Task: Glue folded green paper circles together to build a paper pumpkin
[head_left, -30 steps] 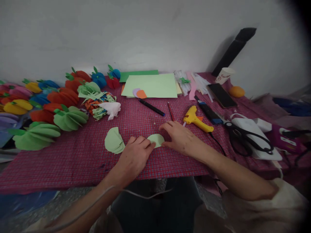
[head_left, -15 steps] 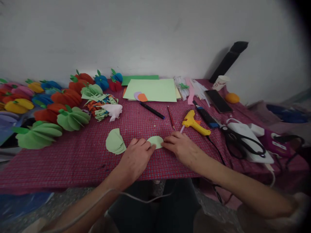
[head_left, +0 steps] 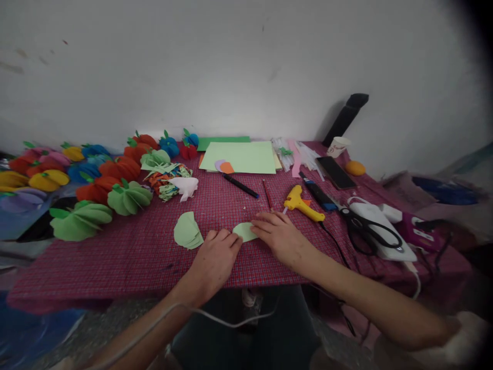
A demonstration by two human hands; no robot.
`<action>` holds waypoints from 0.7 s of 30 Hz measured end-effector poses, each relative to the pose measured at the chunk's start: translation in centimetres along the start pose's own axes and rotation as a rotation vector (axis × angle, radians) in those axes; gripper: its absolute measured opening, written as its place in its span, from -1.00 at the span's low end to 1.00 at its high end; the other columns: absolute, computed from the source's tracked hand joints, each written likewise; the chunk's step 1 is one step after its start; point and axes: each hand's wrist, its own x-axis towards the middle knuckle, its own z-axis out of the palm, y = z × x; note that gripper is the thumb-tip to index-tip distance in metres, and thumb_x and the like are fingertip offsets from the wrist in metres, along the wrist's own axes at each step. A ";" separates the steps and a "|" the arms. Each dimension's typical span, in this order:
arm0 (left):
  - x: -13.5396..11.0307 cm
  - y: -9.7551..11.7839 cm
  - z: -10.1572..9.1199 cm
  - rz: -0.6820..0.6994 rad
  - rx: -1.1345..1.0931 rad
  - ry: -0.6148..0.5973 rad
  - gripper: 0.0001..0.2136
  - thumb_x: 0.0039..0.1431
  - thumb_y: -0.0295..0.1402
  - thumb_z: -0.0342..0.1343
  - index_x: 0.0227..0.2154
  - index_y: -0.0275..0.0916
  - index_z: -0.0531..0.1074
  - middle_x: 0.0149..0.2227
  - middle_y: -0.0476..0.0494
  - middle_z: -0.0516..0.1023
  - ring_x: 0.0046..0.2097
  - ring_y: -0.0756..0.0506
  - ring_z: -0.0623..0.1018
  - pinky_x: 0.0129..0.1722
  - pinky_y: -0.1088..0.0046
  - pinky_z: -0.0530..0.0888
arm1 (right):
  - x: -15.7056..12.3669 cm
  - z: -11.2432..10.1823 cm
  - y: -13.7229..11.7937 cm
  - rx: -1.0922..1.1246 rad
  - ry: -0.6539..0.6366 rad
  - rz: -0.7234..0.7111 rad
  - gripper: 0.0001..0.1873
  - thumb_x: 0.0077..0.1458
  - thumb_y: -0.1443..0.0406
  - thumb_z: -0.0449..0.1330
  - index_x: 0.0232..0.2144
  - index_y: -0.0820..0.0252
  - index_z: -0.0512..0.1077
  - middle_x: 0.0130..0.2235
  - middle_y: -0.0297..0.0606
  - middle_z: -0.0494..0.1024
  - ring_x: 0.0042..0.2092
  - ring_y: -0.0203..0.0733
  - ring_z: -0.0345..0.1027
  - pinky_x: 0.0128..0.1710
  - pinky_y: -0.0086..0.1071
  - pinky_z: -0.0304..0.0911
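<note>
A half-round piece of light green paper, apparently folded, lies on the checked cloth between my hands. The fingertips and thumb of my left hand are closed on its left end. Stretched out over its right end are the fingers of my right hand, lying flat and pressing on it; they hide that end. Just left of my left hand is a fanned stack of similar green half-round pieces. A yellow hot glue gun lies beyond my right hand, its tip close to the fingers.
Several colourful paper pumpkins crowd the left, beside paper shreds. Green paper sheets, a black pen and a red pencil lie farther back. On the right are scissors, a phone, a paper cup and cords.
My right hand has slid left, so its fingers now cover more of the green paper's right end. My left hand stays at the left end. The whole view has shifted slightly.
</note>
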 end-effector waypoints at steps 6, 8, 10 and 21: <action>-0.4 -0.1 0.9 -0.011 0.011 0.008 -0.72 0.18 -0.49 -0.08 -0.05 -0.25 0.34 -0.06 -0.13 0.47 -0.14 -0.14 0.34 -0.19 0.23 0.22 | 0.8 1.5 -0.1 0.008 -0.026 -0.084 -0.71 0.18 0.45 0.01 -0.08 0.20 0.39 0.00 -0.26 0.47 0.14 -0.11 0.12 0.14 -0.05 -0.09; -0.6 -0.2 0.7 -0.014 -0.017 0.008 -0.71 0.18 -0.49 -0.08 -0.04 -0.24 0.33 -0.03 -0.12 0.46 -0.13 -0.14 0.34 -0.17 0.23 0.22 | 1.1 1.4 0.1 0.003 -0.036 -0.104 -0.72 0.17 0.45 0.02 -0.11 0.19 0.40 -0.02 -0.25 0.49 0.13 -0.10 0.13 0.13 -0.01 -0.11; -0.8 -0.3 0.2 -0.012 -0.049 -0.001 -0.70 0.18 -0.49 -0.09 -0.04 -0.22 0.33 -0.03 -0.10 0.46 -0.13 -0.13 0.34 -0.16 0.23 0.21 | 1.3 1.1 0.3 0.000 -0.045 -0.120 -0.73 0.17 0.44 0.02 -0.12 0.18 0.42 -0.05 -0.25 0.50 0.14 -0.08 0.12 0.12 0.02 -0.11; -0.1 -0.7 -0.7 -0.023 -0.075 0.019 -0.78 0.11 -0.56 -0.09 -0.26 -0.24 0.41 -0.24 -0.10 0.52 -0.16 -0.14 0.35 -0.18 0.26 0.21 | 1.8 1.1 1.0 0.007 -0.059 -0.176 -0.60 0.14 0.46 0.00 0.01 0.14 0.35 0.04 -0.21 0.44 0.20 -0.10 0.01 0.14 0.04 -0.16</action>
